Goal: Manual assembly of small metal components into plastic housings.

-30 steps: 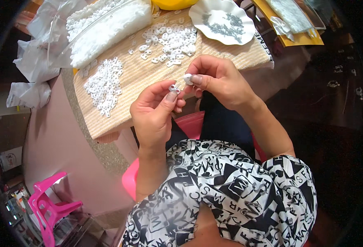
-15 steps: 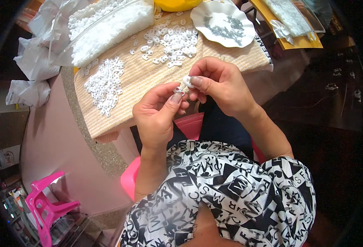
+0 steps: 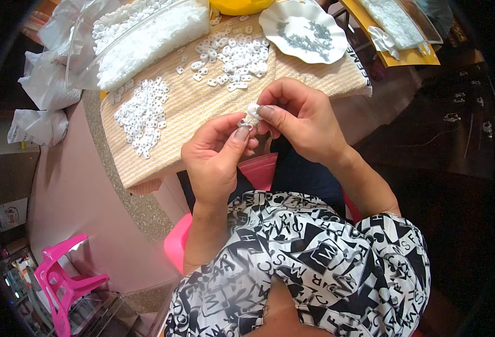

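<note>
Close together over the near edge of the cloth, both hands pinch small white parts. My left hand (image 3: pixel 216 154) grips a small white plastic piece with holes (image 3: pixel 244 124) between thumb and forefinger. My right hand (image 3: pixel 301 118) holds a rounded white plastic piece (image 3: pixel 253 110) just above it, touching or almost touching; I cannot tell which. Beyond them lies a loose heap of white plastic pieces (image 3: pixel 239 59) with holes. A second heap of smaller white pieces (image 3: pixel 142 115) spreads to the left. At the back right, a scalloped white plate (image 3: pixel 275 42) bears small dark grey parts (image 3: pixel 315 40).
A striped beige cloth (image 3: pixel 194 104) covers the work surface. A clear container full of white pieces (image 3: pixel 152 48) stands at the back left, beside plastic bags (image 3: pixel 48 84). Something yellow (image 3: pixel 242 5) is at the back. A pink stool (image 3: pixel 67 281) is on the lower left.
The rounded white piece in my right hand has tilted and shifted slightly left and down. My left hand has barely moved. The heaps look the same.
</note>
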{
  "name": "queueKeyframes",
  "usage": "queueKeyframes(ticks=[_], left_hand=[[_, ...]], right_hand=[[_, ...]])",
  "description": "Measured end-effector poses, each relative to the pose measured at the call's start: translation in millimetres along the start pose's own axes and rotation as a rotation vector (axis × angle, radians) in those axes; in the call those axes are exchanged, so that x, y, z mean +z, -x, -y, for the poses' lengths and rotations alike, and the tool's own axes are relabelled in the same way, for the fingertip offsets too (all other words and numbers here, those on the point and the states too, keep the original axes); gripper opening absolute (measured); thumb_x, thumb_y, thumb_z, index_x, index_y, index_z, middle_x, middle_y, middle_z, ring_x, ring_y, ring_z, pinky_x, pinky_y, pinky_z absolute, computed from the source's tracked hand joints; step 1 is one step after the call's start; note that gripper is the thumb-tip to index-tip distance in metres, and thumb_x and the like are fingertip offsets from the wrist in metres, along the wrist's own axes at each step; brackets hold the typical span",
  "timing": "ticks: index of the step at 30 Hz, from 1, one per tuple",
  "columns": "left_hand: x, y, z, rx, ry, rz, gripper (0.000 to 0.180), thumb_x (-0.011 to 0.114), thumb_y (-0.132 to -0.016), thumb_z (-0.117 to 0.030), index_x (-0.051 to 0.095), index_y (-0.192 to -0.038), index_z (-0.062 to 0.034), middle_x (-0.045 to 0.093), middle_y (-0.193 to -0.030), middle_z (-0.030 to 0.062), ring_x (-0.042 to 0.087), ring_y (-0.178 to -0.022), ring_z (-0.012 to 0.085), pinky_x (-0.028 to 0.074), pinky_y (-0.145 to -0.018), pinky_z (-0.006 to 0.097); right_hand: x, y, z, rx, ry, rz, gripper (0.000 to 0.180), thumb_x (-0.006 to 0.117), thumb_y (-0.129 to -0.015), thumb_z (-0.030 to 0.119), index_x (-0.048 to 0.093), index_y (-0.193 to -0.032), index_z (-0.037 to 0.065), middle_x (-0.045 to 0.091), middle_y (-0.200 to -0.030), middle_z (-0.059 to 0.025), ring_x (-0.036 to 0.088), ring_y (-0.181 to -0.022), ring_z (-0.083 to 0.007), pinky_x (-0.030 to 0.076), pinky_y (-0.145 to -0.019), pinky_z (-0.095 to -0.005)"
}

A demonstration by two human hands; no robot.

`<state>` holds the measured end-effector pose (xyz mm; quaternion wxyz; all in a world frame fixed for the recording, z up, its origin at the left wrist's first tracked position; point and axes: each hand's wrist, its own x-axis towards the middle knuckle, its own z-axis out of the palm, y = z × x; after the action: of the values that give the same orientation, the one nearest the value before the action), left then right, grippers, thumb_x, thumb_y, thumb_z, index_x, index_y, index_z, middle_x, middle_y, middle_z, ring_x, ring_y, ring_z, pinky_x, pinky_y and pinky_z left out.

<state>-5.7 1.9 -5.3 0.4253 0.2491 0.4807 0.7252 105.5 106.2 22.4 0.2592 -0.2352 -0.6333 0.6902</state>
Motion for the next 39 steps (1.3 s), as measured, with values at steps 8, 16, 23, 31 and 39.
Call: queueKeyframes(ticks=[8, 16, 23, 31, 39], left_hand=[[2, 2, 1, 0.038, -0.019, -0.019, 0.02, 0.058, -0.078, 0.0, 0.056, -0.097, 0.0053, 0.062, -0.079, 0.0094, 0.058, -0.065, 0.0106, 0.048, -0.058, 0.019], [-6, -2, 5, 0.15, 0.016, 0.114, 0.022, 0.06, -0.076, 0.002, 0.056, -0.097, 0.0067, 0.061, -0.084, 0.0085, 0.057, -0.072, 0.0117, 0.047, -0.067, 0.022], [-10, -1, 7, 0.114, 0.055, 0.205, 0.028, 0.061, -0.075, 0.004, 0.055, -0.102, 0.0068, 0.059, -0.09, 0.0095, 0.056, -0.08, 0.013, 0.045, -0.072, 0.023], [-11, -4, 12, 0.305, -0.065, 0.243, 0.028, 0.063, -0.071, 0.005, 0.058, -0.098, 0.004, 0.057, -0.09, 0.0101, 0.054, -0.082, 0.0136, 0.044, -0.072, 0.022], [-6, -1, 18, 0.389, -0.078, 0.194, 0.023, 0.064, -0.07, 0.006, 0.058, -0.091, 0.0044, 0.057, -0.087, 0.0096, 0.054, -0.08, 0.0139, 0.043, -0.069, 0.022]], right_hand=[[6, 5, 2, -0.087, 0.094, -0.045, 0.005, 0.052, -0.08, 0.0, 0.051, -0.083, -0.003, 0.055, -0.073, -0.0047, 0.057, -0.064, -0.0093, 0.049, -0.057, -0.0212], [3, 5, -1, -0.04, -0.007, 0.01, 0.004, 0.055, -0.079, 0.001, 0.056, -0.081, -0.002, 0.056, -0.066, -0.0025, 0.054, -0.058, -0.0075, 0.045, -0.051, -0.0204], [0, 7, 4, 0.014, -0.011, 0.084, 0.006, 0.058, -0.079, 0.002, 0.056, -0.083, -0.002, 0.054, -0.066, -0.0011, 0.05, -0.055, -0.0046, 0.038, -0.047, -0.0161], [1, 10, 8, 0.007, 0.026, 0.092, 0.003, 0.057, -0.079, 0.0, 0.056, -0.08, -0.002, 0.054, -0.064, -0.0009, 0.05, -0.054, -0.004, 0.039, -0.045, -0.0164], [7, 11, 6, 0.003, 0.035, 0.038, 0.003, 0.056, -0.075, -0.004, 0.055, -0.072, -0.003, 0.054, -0.061, -0.0037, 0.05, -0.049, -0.0068, 0.04, -0.043, -0.0215]])
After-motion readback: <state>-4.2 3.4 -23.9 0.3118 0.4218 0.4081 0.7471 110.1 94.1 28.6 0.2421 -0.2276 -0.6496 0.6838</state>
